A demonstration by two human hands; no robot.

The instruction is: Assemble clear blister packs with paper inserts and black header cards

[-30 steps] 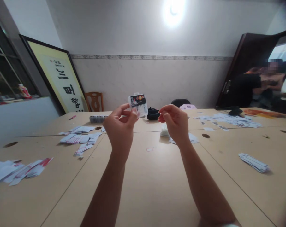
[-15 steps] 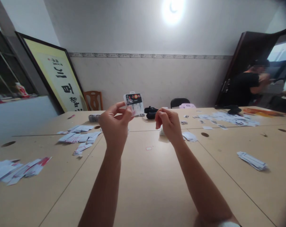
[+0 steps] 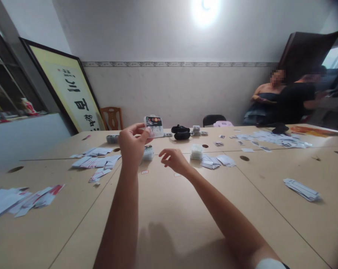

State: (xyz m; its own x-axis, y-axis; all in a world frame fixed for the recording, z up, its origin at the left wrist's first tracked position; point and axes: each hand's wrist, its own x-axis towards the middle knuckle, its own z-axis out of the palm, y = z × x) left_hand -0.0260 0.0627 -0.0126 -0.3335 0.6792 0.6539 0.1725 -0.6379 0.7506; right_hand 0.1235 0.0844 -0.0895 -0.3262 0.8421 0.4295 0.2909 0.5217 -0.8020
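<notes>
— Both hands are raised over the desk (image 3: 185,213); what does each one have?

— Left hand (image 3: 133,144) pinches a flat clear case (image 3: 155,127) between thumb and fingers, its dark printed side facing back this way. Right hand (image 3: 174,160) has its fingers loosely bent and parted, nothing visible in them

— So the case isn't resting on anything?

— No, it's in the air, toward the desk's far edge, up and to the left of the right hand. I'd call the step in hand simply holding it up, face on

— And what does the next move call for?

— A steady pinch from the left, in my judgement, and some care from the right: that one hangs between a left stack (image 3: 148,153) and a right stack (image 3: 196,152) of what look like similar cases, and a stray finger could knock either

— What lies farther out?

— A small red-edged tag (image 3: 144,172) on the near side of the left stack, a black pouch (image 3: 181,133) close to the far edge, paper strips (image 3: 94,162) toward the left edge, scattered cards (image 3: 275,140) toward the far right corner, and a flat bundle (image 3: 301,189) out on the right
</notes>
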